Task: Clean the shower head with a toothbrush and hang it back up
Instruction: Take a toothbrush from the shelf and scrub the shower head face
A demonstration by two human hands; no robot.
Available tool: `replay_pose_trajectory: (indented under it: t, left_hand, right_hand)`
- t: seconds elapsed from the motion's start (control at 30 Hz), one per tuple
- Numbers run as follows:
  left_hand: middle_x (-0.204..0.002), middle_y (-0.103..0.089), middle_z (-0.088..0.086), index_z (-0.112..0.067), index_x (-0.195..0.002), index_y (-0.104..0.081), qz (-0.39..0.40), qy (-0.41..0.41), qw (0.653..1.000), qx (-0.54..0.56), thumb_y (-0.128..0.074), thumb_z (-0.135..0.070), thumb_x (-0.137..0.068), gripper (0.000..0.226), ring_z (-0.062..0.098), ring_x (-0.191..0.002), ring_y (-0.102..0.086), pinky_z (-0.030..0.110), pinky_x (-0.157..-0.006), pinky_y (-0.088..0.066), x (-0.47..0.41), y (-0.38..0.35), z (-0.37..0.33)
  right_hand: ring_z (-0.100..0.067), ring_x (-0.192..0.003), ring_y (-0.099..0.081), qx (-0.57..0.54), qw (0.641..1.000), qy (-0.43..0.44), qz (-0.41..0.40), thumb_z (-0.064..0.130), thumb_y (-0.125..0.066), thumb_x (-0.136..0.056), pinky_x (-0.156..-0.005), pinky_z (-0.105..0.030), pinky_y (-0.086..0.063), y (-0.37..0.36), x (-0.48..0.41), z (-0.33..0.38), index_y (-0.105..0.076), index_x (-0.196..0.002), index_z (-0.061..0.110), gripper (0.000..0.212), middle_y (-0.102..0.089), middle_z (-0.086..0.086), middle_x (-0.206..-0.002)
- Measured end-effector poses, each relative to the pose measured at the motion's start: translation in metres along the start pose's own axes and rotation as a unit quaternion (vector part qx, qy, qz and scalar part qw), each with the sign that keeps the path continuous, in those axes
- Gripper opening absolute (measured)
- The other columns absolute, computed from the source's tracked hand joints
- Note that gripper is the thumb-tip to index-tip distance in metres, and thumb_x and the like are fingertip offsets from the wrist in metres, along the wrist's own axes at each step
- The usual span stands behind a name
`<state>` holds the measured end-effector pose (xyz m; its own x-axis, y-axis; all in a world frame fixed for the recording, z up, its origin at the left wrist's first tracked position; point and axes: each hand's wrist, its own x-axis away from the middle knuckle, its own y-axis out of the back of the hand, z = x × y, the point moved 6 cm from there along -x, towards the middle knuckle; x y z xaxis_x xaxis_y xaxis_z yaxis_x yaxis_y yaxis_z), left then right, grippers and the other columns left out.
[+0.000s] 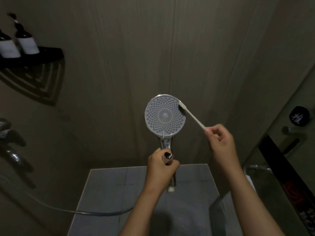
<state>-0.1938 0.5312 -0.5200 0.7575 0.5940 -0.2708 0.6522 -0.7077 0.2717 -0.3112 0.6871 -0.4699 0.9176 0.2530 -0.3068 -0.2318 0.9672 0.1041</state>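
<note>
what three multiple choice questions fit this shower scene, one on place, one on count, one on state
1. Where on the shower head do the toothbrush bristles rest?
A. upper right edge
B. centre
C. lower left edge
2. How many dark bottles show on the wall shelf?
A. one
B. two
C. four
3. What is the left hand doing?
A. hanging open
B. gripping the shower head's handle
C. pressing the wall
Answers: 1 A, bristles meet the face's upper right rim; 2 B, two white-labelled bottles stand there; 3 B, its fingers curl round the chrome handle.
</note>
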Motion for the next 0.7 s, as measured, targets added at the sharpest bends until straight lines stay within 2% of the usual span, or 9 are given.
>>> replay_pose_trajectory:
  t: [0.03, 0.13, 0.2, 0.33, 0.37, 0.5, 0.57, 0.63, 0.7]
  left_hand:
    - [-0.058, -0.041, 0.006, -0.010, -0.056, -0.045, -0.002, -0.002, 1.000, 0.000, -0.056, -0.020, -0.057, 0.015, 0.013, -0.052, -0.040, 0.042, -0.051, -0.045, 0.001, -0.001, -0.001]
    - [-0.058, -0.043, 0.004, -0.015, -0.055, -0.048, -0.006, 0.009, 1.000, 0.017, -0.056, -0.024, -0.056, 0.012, 0.015, -0.052, -0.044, 0.046, -0.054, -0.048, 0.000, -0.003, 0.000]
    - [-0.058, -0.044, 0.003, -0.020, -0.053, -0.049, -0.002, 0.019, 0.999, 0.027, -0.056, -0.025, -0.055, 0.009, 0.018, -0.053, -0.046, 0.052, -0.055, -0.051, -0.001, -0.002, 0.003]
    - [-0.057, -0.044, 0.003, -0.022, -0.052, -0.048, 0.006, 0.024, 0.999, 0.022, -0.056, -0.025, -0.056, 0.009, 0.020, -0.053, -0.047, 0.053, -0.055, -0.051, -0.001, -0.001, 0.005]
    - [-0.058, -0.044, 0.004, -0.021, -0.053, -0.048, 0.006, 0.025, 0.999, 0.023, -0.056, -0.025, -0.056, 0.010, 0.021, -0.054, -0.048, 0.053, -0.055, -0.051, -0.001, -0.001, 0.005]
    - [-0.055, -0.046, 0.005, -0.017, -0.056, -0.051, -0.006, 0.050, 0.998, 0.042, -0.057, -0.026, -0.054, 0.011, 0.025, -0.053, -0.050, 0.054, -0.056, -0.051, -0.004, 0.001, 0.011]
    - [-0.054, -0.045, 0.003, -0.015, -0.057, -0.051, -0.007, 0.058, 0.997, 0.047, -0.057, -0.026, -0.053, 0.013, 0.024, -0.053, -0.049, 0.054, -0.057, -0.051, -0.004, 0.003, 0.013]
    - [-0.052, -0.044, -0.001, -0.017, -0.055, -0.050, -0.003, 0.060, 0.997, 0.050, -0.058, -0.022, -0.054, 0.010, 0.021, -0.052, -0.048, 0.051, -0.056, -0.051, -0.003, 0.003, 0.013]
    - [-0.050, -0.045, -0.004, -0.020, -0.055, -0.052, -0.002, 0.072, 0.996, 0.059, -0.059, -0.016, -0.056, 0.008, 0.018, -0.051, -0.047, 0.047, -0.053, -0.051, -0.001, 0.002, 0.013]
  right_hand:
    - [-0.017, -0.057, -0.042, 0.002, 1.000, 0.005, 0.005, 0.021, -0.057, -0.092, -0.052, -0.027, -0.033, 0.001, -0.002, 0.002, -0.053, -0.078, 0.005, 0.021, -0.047, -0.012, -0.061]
    - [-0.002, -0.048, -0.032, 0.019, 0.992, -0.009, 0.122, 0.011, -0.058, -0.092, -0.045, -0.017, -0.026, -0.019, 0.012, -0.001, -0.055, -0.077, 0.005, 0.017, -0.040, 0.010, -0.049]
    - [-0.001, -0.045, -0.026, 0.025, 0.985, -0.027, 0.167, 0.009, -0.058, -0.090, -0.043, -0.014, -0.021, -0.023, 0.020, -0.007, -0.057, -0.076, 0.006, 0.015, -0.034, 0.012, -0.049]
    - [-0.001, -0.045, -0.027, 0.007, 0.999, -0.013, 0.028, 0.008, -0.055, -0.093, -0.042, -0.015, -0.020, 0.002, 0.006, -0.006, -0.053, -0.079, -0.004, 0.018, -0.032, -0.003, -0.055]
    - [-0.001, -0.045, -0.027, 0.007, 0.999, -0.010, 0.033, 0.007, -0.054, -0.093, -0.041, -0.014, -0.020, 0.002, 0.005, -0.005, -0.053, -0.079, -0.004, 0.017, -0.032, -0.003, -0.054]
    - [-0.002, -0.044, -0.027, 0.015, 0.985, -0.040, 0.168, 0.008, -0.058, -0.090, -0.042, -0.016, -0.021, -0.014, 0.021, -0.014, -0.056, -0.073, 0.010, 0.017, -0.033, 0.002, -0.051]
    - [0.000, -0.044, -0.028, 0.028, 0.988, -0.044, 0.145, 0.008, -0.058, -0.090, -0.043, -0.015, -0.023, -0.008, 0.019, -0.018, -0.057, -0.072, 0.011, 0.018, -0.036, 0.010, -0.047]
    - [0.000, -0.044, -0.029, 0.033, 0.996, -0.032, 0.078, 0.008, -0.057, -0.091, -0.043, -0.014, -0.023, 0.003, 0.011, -0.017, -0.055, -0.072, 0.009, 0.019, -0.037, 0.011, -0.045]
    - [-0.001, -0.044, -0.028, 0.030, 0.998, -0.026, 0.052, 0.009, -0.055, -0.092, -0.042, -0.014, -0.022, 0.007, 0.008, -0.015, -0.054, -0.075, 0.004, 0.018, -0.036, 0.008, -0.049]
